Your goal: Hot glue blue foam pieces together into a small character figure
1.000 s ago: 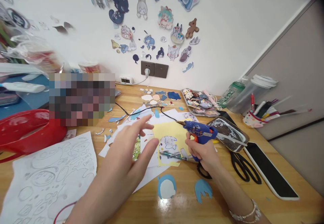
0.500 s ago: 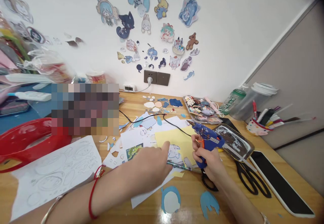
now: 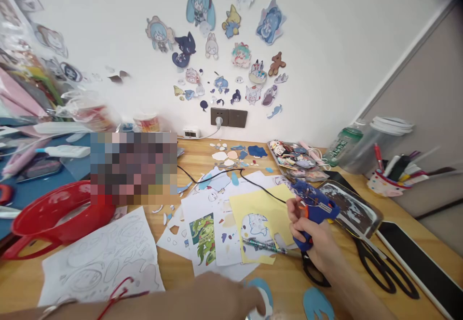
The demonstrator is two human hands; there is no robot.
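Note:
My right hand (image 3: 310,228) grips a blue hot glue gun (image 3: 314,199) with an orange trigger, its nozzle pointing up and left over the papers. At the bottom edge, my left hand (image 3: 226,297) reaches across with fingers curled onto a blue-and-white paper cutout (image 3: 266,300); the hand is slightly blurred and its lower part is out of view. A blue jagged cutout (image 3: 318,303) lies on the table to the right of it. Beyond my hands, a yellow sheet (image 3: 249,203) bears an outlined blue-white figure and a patterned pen (image 3: 265,246).
Black-handled scissors (image 3: 387,267) and a white-edged black slab (image 3: 419,257) lie at right, near a pen cup (image 3: 385,185). A sketched sheet (image 3: 101,257) and red bowl-like object (image 3: 54,214) are at left. A black cord (image 3: 260,187) crosses the papers; paper scraps lie behind.
My left hand has moved from above the yellow sheet down to the blue-and-white cutout. My right hand still holds the glue gun. The view has shifted slightly.

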